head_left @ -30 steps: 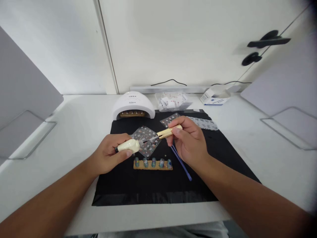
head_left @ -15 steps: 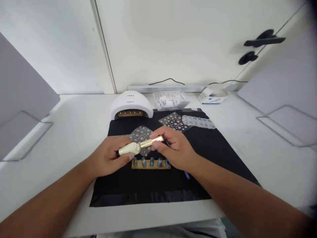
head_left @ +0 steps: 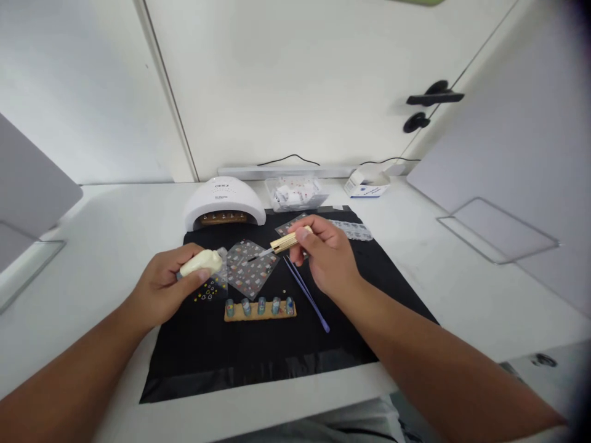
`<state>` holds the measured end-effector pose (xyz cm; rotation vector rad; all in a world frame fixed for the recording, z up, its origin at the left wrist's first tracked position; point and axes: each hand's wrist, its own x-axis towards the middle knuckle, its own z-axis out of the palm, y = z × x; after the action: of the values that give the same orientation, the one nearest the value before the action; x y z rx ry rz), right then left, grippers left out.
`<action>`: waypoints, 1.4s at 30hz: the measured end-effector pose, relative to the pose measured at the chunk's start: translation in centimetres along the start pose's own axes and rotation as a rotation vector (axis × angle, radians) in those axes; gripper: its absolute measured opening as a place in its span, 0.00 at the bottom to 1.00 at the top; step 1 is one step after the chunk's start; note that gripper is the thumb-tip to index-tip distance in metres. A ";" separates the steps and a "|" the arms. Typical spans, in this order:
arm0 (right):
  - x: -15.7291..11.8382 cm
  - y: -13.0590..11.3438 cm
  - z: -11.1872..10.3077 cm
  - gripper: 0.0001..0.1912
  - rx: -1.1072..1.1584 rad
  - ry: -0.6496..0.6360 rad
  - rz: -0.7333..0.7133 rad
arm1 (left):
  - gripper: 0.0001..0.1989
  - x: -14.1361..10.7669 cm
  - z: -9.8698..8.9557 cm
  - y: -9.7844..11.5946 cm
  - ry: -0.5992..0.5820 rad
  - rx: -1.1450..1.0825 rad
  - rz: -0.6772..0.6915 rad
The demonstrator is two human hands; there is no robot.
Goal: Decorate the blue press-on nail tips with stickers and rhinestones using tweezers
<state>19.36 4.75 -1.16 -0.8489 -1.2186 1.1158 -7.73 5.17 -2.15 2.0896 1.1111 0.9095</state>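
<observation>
A tan strip point(head_left: 253, 316) bearing five decorated nail tips lies before you on the black mat point(head_left: 258, 354), blue tweezers point(head_left: 308, 295) to its right. Up and left of the strip, your left hand point(head_left: 161, 289) grips a cream bottle point(head_left: 203, 263); up and right of it, your right hand point(head_left: 327, 258) pinches a gold-handled brush point(head_left: 290, 240), bristles clear of the bottle. Behind the strip lies a sticker sheet point(head_left: 252, 271); farther back, a white lamp point(head_left: 226, 200).

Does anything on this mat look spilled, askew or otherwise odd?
One oddity: a tiny shiny bit lies loose on the black mat, just beyond the strip near its right end; too small to identify. No spill is visible around the bottle or gold-handled brush.
</observation>
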 end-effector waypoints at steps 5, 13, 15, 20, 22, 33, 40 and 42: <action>0.2 -1.0 -1.4 0.14 -0.081 -0.108 -0.028 | 0.08 0.5 0.0 -0.4 0.207 -0.129 -0.143; -0.5 -0.7 -1.5 0.13 -0.386 -0.318 0.035 | 0.07 1.5 0.0 -1.7 0.336 -0.325 -0.191; -0.7 -0.7 -1.2 0.14 -0.437 -0.359 0.044 | 0.08 1.5 -0.1 -1.8 0.334 -0.318 -0.206; -0.7 -1.0 -0.6 0.14 -0.542 -0.402 0.062 | 0.08 1.4 0.0 -1.6 0.300 -0.309 -0.223; -0.5 -1.0 -0.6 0.14 -0.591 -0.401 0.048 | 0.08 1.3 0.0 -1.7 0.305 -0.314 -0.213; 0.7 -0.5 -1.7 0.14 -0.692 -0.371 -0.017 | 0.07 1.6 0.0 -2.0 0.313 -0.333 -0.174; 0.6 -0.7 -1.8 0.15 -0.528 -0.372 0.032 | 0.08 1.5 0.2 -2.0 0.318 -0.279 -0.137; 0.7 -0.7 -1.7 0.15 -0.587 -0.397 0.001 | 0.08 1.5 0.3 -2.0 0.320 -0.273 -0.138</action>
<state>21.16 5.32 -0.63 -1.0910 -1.9312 0.9607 -7.78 7.37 -3.35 1.6644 1.1965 1.2787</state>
